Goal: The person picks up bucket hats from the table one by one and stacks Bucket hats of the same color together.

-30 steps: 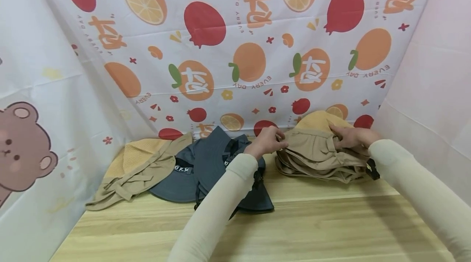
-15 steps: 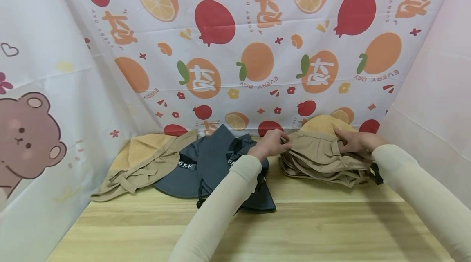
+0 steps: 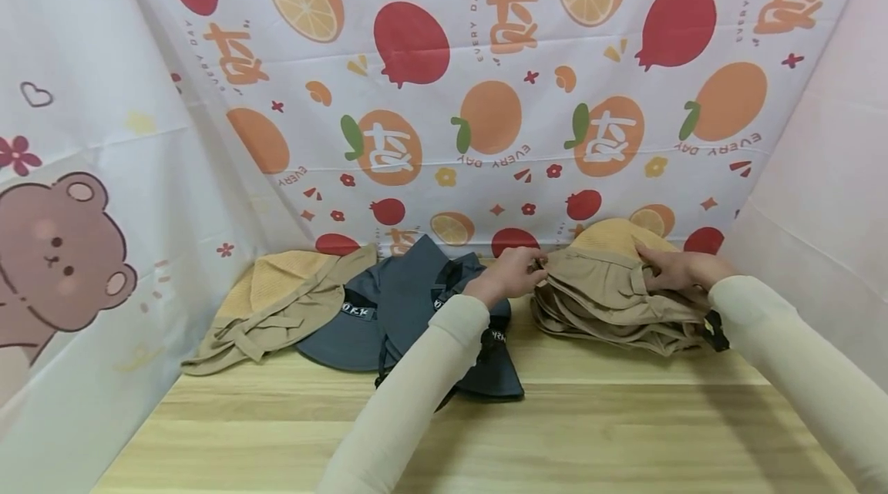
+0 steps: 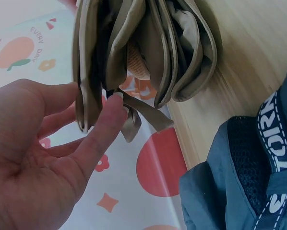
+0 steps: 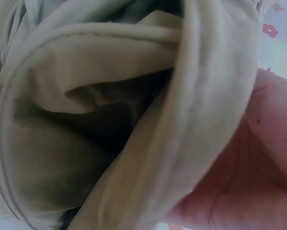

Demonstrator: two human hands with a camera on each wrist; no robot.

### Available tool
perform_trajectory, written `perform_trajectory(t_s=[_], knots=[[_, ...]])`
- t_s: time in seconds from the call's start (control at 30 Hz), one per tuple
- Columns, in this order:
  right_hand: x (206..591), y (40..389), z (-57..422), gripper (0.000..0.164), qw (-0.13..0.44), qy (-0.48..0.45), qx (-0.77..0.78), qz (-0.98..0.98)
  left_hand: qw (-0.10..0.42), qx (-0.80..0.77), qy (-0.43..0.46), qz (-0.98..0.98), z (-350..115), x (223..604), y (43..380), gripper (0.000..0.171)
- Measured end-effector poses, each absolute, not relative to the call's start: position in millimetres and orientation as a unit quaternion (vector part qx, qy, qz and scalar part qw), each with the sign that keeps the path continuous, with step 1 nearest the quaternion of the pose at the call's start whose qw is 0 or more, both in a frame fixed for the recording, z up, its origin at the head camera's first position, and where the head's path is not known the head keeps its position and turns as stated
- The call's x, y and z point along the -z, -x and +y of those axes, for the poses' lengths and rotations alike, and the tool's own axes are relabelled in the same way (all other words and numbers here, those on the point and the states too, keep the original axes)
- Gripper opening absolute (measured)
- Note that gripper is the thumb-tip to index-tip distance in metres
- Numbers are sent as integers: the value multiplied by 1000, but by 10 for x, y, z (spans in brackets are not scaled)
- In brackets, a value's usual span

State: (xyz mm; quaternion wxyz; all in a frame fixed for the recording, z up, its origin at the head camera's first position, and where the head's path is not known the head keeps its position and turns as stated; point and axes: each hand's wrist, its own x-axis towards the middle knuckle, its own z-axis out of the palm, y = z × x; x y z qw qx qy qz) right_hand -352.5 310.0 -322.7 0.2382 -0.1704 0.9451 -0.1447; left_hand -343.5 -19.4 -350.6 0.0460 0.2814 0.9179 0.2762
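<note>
A stack of khaki sun hats (image 3: 603,286), the top one with a yellow woven crown (image 3: 607,238), sits on the right of the table against the back cloth. At its left edge, my left hand (image 3: 509,276) pinches the brim between thumb and fingers. In the left wrist view, that thumb and index finger (image 4: 102,127) lie on either side of the layered brim (image 4: 86,108). My right hand (image 3: 683,269) grips the stack's right side, thumb along the crown. The right wrist view has the hand (image 5: 239,177) behind a brim (image 5: 206,96), which hides its fingertips.
Dark blue hats (image 3: 416,309) with black cords and lettered bands lie overlapping left of the stack. Further left is another khaki hat with a yellow crown (image 3: 277,278). Fruit-print cloth (image 3: 430,132) hangs behind the wooden table (image 3: 590,432); white cloth walls stand at both sides.
The head view has shifted, so the scene sits slightly further right in it. Both hands keep their places on the khaki stack, and the hats look the same.
</note>
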Motion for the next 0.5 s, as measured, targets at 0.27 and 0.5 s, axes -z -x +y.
perform_trajectory(t_s=[0.27,0.5], knots=[[3248,3528,3077,91,201,183,121,955,49,-297,-287,909,-483,3465,3364,47],[3139,3421,2998,80,144,155,44,976,26,-313,-275,909,-960,3434,3245,45]])
